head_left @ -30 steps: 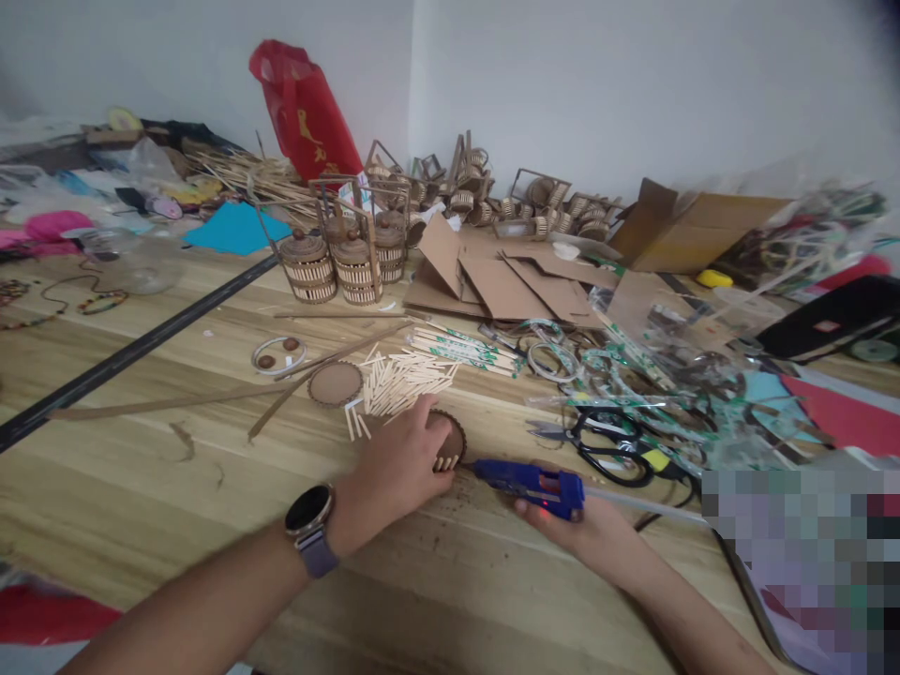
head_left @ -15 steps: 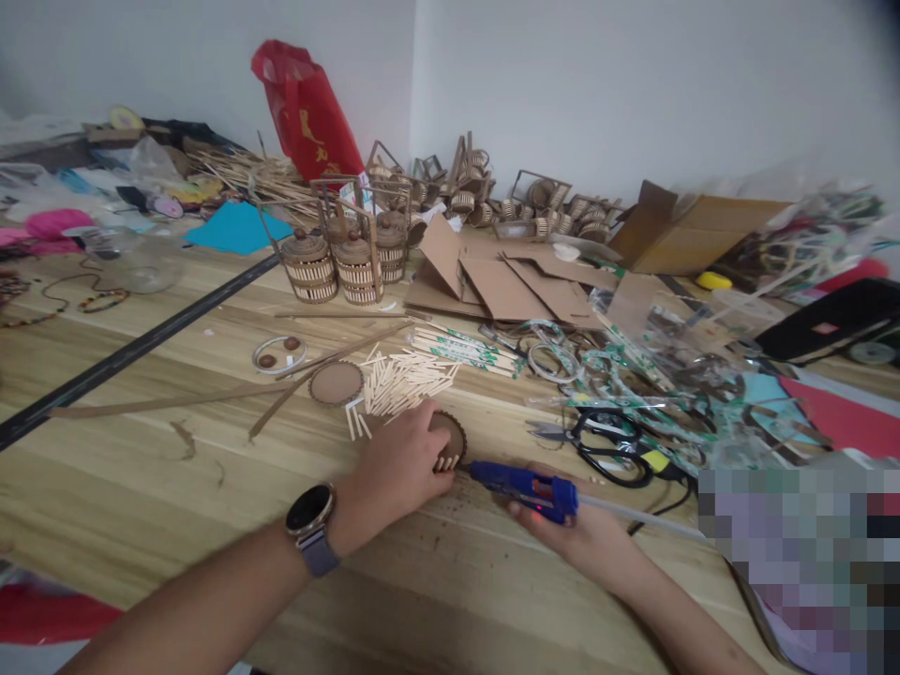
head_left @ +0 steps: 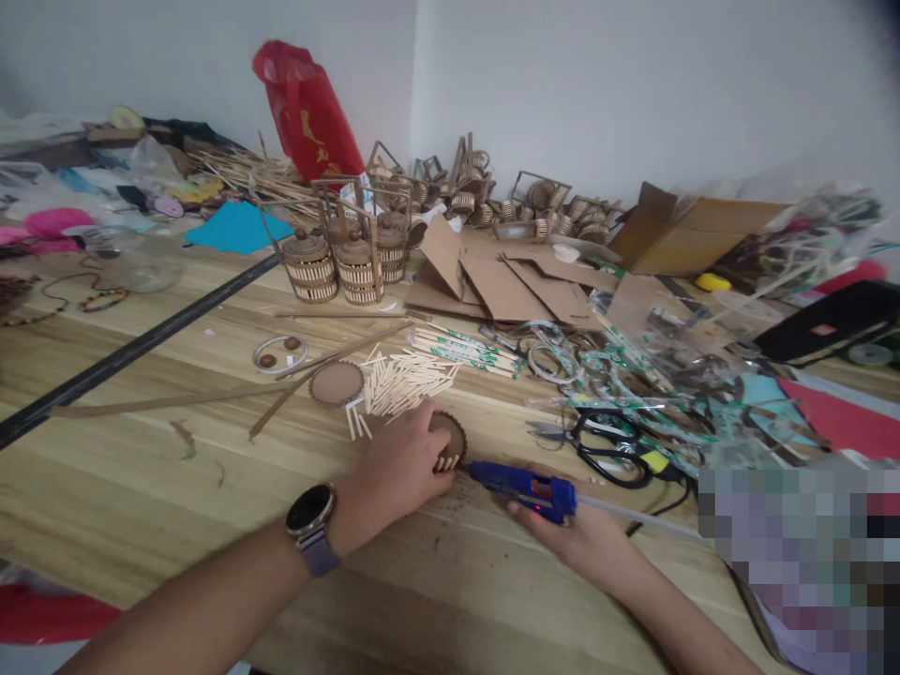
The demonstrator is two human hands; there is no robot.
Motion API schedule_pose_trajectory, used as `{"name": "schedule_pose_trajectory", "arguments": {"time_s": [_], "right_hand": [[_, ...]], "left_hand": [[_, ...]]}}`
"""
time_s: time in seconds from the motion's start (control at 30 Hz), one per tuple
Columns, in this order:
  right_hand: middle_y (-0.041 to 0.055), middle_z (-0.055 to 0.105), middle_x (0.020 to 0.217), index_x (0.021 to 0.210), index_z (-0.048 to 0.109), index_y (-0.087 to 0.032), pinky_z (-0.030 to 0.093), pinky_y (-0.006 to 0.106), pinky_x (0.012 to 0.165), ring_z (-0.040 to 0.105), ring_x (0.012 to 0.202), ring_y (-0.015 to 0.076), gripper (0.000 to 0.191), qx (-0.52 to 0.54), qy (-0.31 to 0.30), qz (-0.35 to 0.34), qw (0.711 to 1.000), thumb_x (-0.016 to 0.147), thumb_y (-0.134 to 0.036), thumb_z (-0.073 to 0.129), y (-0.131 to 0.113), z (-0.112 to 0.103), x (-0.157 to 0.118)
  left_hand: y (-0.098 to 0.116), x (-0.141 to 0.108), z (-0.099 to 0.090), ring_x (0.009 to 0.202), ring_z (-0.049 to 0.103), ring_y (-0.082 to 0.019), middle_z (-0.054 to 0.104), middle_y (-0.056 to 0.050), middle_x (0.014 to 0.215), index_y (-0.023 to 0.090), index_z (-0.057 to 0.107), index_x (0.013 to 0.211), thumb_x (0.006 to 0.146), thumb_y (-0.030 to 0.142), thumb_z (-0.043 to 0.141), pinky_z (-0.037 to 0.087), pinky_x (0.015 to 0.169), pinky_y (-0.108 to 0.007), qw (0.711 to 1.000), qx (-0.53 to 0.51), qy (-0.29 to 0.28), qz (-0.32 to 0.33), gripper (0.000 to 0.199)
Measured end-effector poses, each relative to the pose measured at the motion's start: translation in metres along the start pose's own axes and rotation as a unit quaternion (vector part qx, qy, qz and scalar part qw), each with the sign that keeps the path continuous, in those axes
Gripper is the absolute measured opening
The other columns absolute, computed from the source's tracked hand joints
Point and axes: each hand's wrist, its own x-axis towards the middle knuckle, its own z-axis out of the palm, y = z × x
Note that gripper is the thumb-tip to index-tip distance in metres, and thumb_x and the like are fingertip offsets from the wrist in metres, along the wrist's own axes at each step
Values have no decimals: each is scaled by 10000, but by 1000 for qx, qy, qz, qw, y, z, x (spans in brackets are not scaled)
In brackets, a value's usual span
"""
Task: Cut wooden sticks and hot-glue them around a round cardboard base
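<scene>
A round brown cardboard disc with a scalloped rim point(head_left: 456, 437) lies on the pale wooden table point(head_left: 394, 581), a few short pale wooden sticks point(head_left: 447, 463) standing along its near edge. The left hand point(head_left: 404, 464) is closed on the disc, index finger over it and thumb at the near edge; whether a stick is pinched too is hidden. The right hand point(head_left: 573, 536) is wrapped around a blue plastic glue gun point(head_left: 527, 487), its tip just beside the rim. With that tip so near the left thumb, a small slip could burn skin or smear glue; an uneven squeeze could knock sticks askew. Beyond lies a loose heap of pale cut sticks point(head_left: 404, 382). Black-handled metal scissors point(head_left: 611, 450) and a thin black cord point(head_left: 665, 514) lie near the gun, where the cord might snag.
</scene>
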Motion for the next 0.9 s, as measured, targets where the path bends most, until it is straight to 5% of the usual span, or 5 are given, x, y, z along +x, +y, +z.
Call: {"name": "schedule_pose_trajectory", "arguments": {"time_s": [0.9], "right_hand": [[103, 762, 878, 892, 686, -194, 575, 369, 748, 714, 816, 268, 310, 21, 6, 20, 1000, 804, -448, 530, 3, 4, -1]], "left_hand": [[-1, 0, 1, 956, 616, -244, 521, -89, 1228, 178, 653, 857, 765, 300, 705, 519, 822, -356, 1000, 22, 4, 1, 161]]}}
